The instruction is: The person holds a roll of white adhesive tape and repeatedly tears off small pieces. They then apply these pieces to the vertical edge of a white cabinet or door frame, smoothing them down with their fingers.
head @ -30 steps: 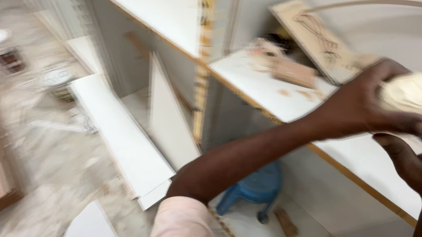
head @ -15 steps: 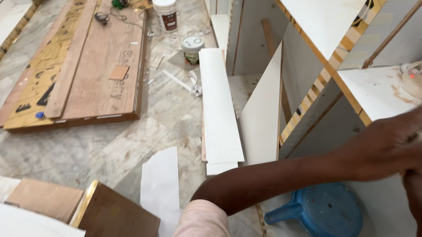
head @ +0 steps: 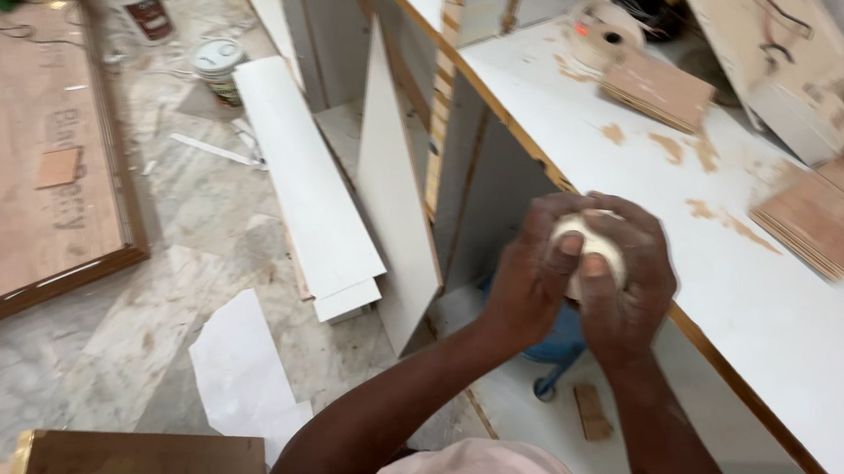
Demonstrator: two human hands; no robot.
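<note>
Hands [head: 586,274] around pale lump [head: 591,244]

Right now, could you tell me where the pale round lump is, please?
In the head view, the pale round lump sits clasped between the left hand and right hand, right of centre, over the front edge of the white shelf.

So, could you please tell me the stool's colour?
Blue; the stool shows below the hands in the head view.
</note>
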